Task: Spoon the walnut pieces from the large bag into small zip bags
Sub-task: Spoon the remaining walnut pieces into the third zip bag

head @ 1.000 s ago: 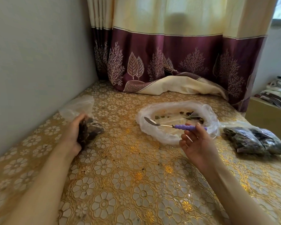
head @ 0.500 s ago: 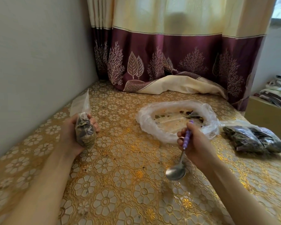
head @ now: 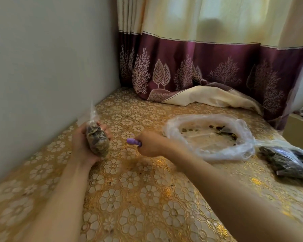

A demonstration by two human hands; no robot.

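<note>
- Your left hand (head: 84,145) holds a small zip bag (head: 97,141) full of walnut pieces. Your fingers (head: 104,128) are curled round it, and it stands up in your palm with its open top pointing up.
- Your right hand (head: 150,144) is closed in a fist round the purple handle of the spoon (head: 133,141). The handle end sticks out toward the small zip bag, near it but not touching. The bowl of the spoon is hidden by your hand.
- The large bag (head: 208,135) lies open on the table (head: 129,189), just to the right of your right hand. Its rim is rolled down, and only a few walnut pieces (head: 217,127) lie along its far side.
- Filled bags (head: 287,163) of dark pieces lie on the table to the right of the large bag, touching its edge.
- A purple and cream curtain (head: 208,63) hangs behind the table, and its bottom end rests on the table top.
- A plain wall (head: 42,67) runs along the left side of the table.
</note>
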